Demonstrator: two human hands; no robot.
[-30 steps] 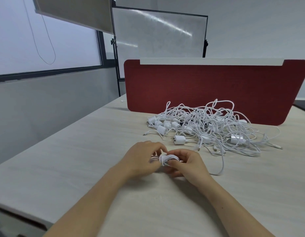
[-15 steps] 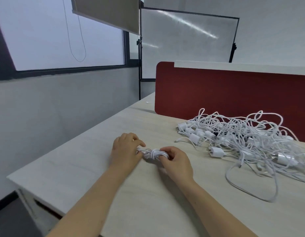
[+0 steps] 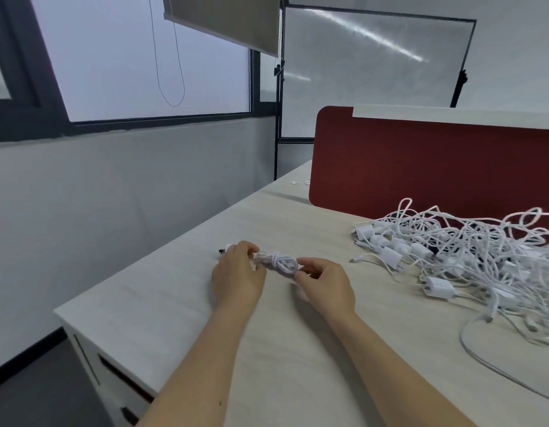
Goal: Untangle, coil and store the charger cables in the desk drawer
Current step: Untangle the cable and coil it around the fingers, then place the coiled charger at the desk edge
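A pale wood-grain desk [image 3: 297,349] stands beside a grey wall and a window [image 3: 143,57], with a red divider [image 3: 421,167] across its back. Left of the divider and nearer the person, one coiled cable [image 3: 277,262], white and wrapped round its middle, is pinched at either end by the curled fingers of the left hand [image 3: 237,280] and the right hand [image 3: 325,286]. One tangled heap [image 3: 467,257] of white cables and plugs, too knotted to count, lies just before the divider.

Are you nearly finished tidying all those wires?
Not nearly. One cable looks done: the coiled cable, wrapped round its middle. In hand: the left hand and right hand hold its ends at the desk; it is not in the drawer yet. Left: the whole tangled pile of cables and plugs by the red divider.
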